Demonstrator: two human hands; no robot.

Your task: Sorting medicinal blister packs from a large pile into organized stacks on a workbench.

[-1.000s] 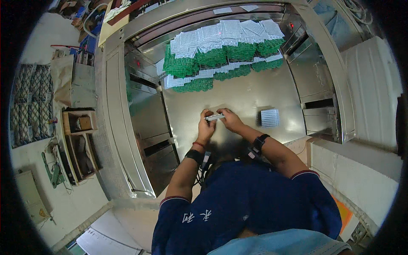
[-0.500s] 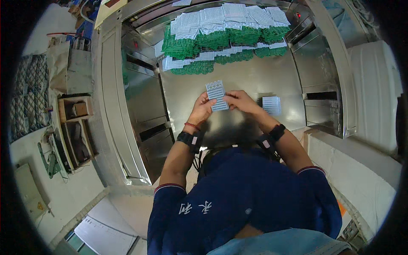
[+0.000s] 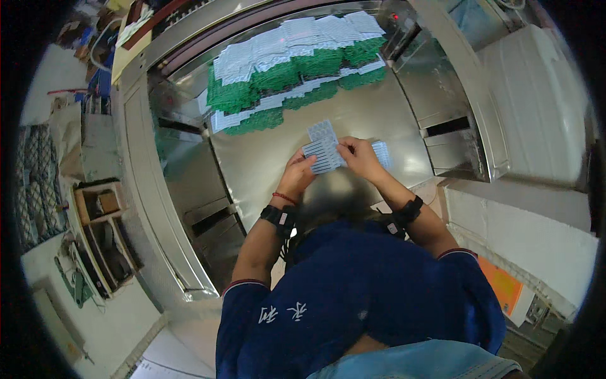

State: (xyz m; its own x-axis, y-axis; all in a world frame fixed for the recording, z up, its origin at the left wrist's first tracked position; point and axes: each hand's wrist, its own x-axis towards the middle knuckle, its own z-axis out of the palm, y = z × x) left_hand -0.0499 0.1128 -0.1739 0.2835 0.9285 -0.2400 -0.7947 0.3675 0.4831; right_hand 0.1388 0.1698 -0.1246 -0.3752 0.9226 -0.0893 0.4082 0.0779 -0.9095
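Compared with half a second ago, I see the pale grey rectangular sheet of small ridged pieces (image 3: 323, 155) has dropped a little from its raised, face-on tilt and now sits lower between my hands, just above the metal. A second, similar grey sheet (image 3: 322, 130) shows just behind its upper edge; whether the two touch I cannot tell. My left hand (image 3: 299, 172) pinches the sheet's lower left edge with the fingertips pressed together on it, and my right hand (image 3: 357, 155) pinches the right edge between thumb and forefinger. A second ago the hands were down near the surface with only a thin strip edge-on, so I judge the sheet has been lifted, looked over, and is now being brought back or paired with the other one.

Another small grey sheet (image 3: 382, 151) lies flat on the surface just beyond my right hand, partly hidden by it.

The surface is a brushed stainless steel work table (image 3: 265, 158), dull and reflective. At its far edge sit rows of stacked green-and-white flat trays (image 3: 290, 69), packed side by side. White panelled cabinets (image 3: 536, 95) stand to the right; to the left, a wooden open-fronted box (image 3: 101, 205) sits on a pale floor, with cluttered items further off that I cannot make out.
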